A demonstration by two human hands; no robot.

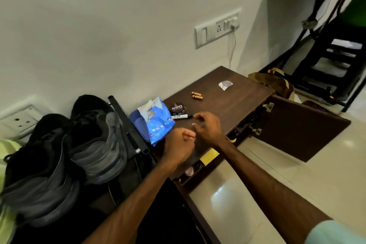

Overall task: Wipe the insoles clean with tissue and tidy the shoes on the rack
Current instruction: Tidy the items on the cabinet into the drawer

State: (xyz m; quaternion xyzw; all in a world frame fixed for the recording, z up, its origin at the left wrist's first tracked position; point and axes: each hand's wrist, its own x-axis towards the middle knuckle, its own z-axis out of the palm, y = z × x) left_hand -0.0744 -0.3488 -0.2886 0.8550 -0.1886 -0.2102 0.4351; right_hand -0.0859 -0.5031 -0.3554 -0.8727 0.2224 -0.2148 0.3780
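- Blue tissue pack (153, 123): lies torn open on the dark wooden cabinet top (233, 101); its print is too small to read.
- Round black tin (177, 108), just right of the pack: label reads "Cherry".
- Marker (181, 117), touching the pack's right edge: label unreadable.
- Pair of dark shoes (95, 144): left of the pack, on the black rack (128, 125).
- Left hand (179, 144), by the pack's near corner: fingers curled tight, nothing visible in them.
- Right hand (208, 127), right of the pack: fingers loosely bent, apart, holding nothing.
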